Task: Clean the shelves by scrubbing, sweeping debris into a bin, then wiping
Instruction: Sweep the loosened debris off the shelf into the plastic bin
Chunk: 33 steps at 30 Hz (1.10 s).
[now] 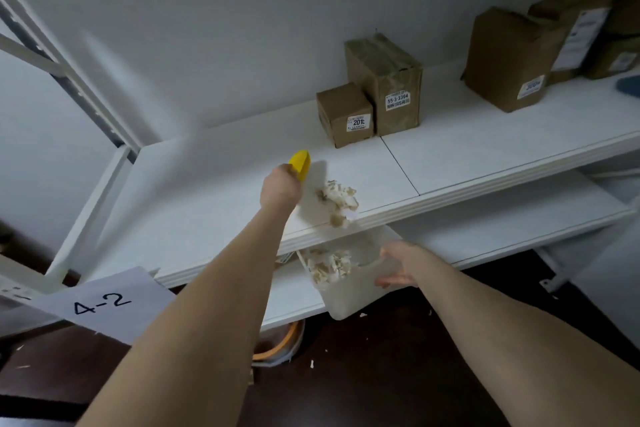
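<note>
Step in hand: sweeping; R hand (398, 265) nearest, fingers curled on rim of bin (349, 303), held under shelf (207, 218) edge, some scraps inside; debris pile (337, 199) sits at shelf lip above it; L hand (280, 185) fingers wrapped round yellow brush (300, 163) just behind pile; cardboard boxes (381, 90) further back; next prob needs short push over edge w/ bin kept underneath.

Yellow tool (300, 163) is largely covered by the left hand (280, 185) gripping it; its working end cannot be made out. Bin (349, 298) is partly hidden behind the shelf (450, 163) lip. Blue object (631, 87) is cut off at the right edge. Label print on the far boxes (571, 35) is blurred. Orange-rimmed object (277, 347) is half hidden under the lower shelf (485, 218).
</note>
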Tool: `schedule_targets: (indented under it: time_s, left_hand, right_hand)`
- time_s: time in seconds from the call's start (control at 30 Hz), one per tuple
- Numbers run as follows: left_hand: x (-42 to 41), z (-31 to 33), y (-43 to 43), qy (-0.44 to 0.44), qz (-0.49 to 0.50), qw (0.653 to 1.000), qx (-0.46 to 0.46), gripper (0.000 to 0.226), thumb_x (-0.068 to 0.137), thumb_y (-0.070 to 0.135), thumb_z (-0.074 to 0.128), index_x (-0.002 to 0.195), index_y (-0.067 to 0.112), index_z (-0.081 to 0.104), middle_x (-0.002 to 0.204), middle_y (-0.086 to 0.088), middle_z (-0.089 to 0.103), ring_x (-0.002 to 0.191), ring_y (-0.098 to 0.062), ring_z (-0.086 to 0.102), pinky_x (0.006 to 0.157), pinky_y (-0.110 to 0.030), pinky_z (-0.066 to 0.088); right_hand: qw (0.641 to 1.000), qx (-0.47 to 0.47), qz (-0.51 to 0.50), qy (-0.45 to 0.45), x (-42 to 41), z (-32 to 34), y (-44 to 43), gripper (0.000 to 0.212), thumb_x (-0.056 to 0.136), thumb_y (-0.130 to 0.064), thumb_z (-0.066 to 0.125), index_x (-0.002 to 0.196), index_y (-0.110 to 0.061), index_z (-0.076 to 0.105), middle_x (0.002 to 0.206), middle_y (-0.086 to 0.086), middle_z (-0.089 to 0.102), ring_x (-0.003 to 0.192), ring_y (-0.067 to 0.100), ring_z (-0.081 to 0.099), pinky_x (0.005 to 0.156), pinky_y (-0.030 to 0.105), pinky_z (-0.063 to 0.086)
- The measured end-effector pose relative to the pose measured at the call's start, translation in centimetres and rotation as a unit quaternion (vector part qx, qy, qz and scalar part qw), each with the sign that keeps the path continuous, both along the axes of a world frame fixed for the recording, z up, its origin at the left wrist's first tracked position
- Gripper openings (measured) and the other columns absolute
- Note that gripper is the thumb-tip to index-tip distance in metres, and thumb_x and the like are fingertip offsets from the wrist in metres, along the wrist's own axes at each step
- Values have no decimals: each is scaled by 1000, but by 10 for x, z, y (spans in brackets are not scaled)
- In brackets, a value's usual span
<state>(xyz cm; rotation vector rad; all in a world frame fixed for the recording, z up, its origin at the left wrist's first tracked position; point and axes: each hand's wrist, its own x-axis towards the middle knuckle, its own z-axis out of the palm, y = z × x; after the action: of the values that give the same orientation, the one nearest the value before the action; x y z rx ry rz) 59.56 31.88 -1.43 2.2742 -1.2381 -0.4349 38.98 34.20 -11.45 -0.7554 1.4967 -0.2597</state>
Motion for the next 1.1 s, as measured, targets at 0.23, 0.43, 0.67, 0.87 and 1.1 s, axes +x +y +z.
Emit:
schedule_targets:
  time_s: [0.23,0.43,0.67,0.87,1.1]
  left_hand:
    - [21,-9,-32,-69,-78,994,45,33,95,18,37,118,23,60,120,-11,61,110,-32,57,85,-34,45]
    - [20,-20,-41,-55,-182,978,82,36,97,25,35,122,27,60,120,-12,61,107,-34,58,86,-35,46]
    - [13,-19,-24,-68,-272,953,115,40,100,30,34,137,27,48,139,-9,50,117,-31,53,95,-34,43]
    - [-4,-7,-2,-43,-310,941,131,40,100,24,34,138,24,47,130,-15,55,106,-38,58,84,-34,47]
    - [-12,0,13,42,-322,931,168,39,102,19,34,138,22,47,69,-4,45,50,-17,37,44,-23,35]
  right_hand:
    - [993,22,-109,-24,9,16,8,44,95,-5,50,138,-2,40,142,22,36,116,45,51,63,40,59]
    - [991,29,-127,4,14,13,6,50,94,-8,53,141,-6,38,145,23,34,104,43,61,76,39,59]
    - [994,25,-99,25,19,10,5,47,95,-14,53,140,-6,39,146,25,36,91,42,66,49,36,58]
    - [997,14,-79,20,10,11,6,47,97,-13,46,142,-5,35,142,35,34,100,50,61,37,33,52]
    - [995,21,-92,-12,2,17,11,50,97,-13,44,144,-2,30,142,37,31,111,55,53,50,32,57]
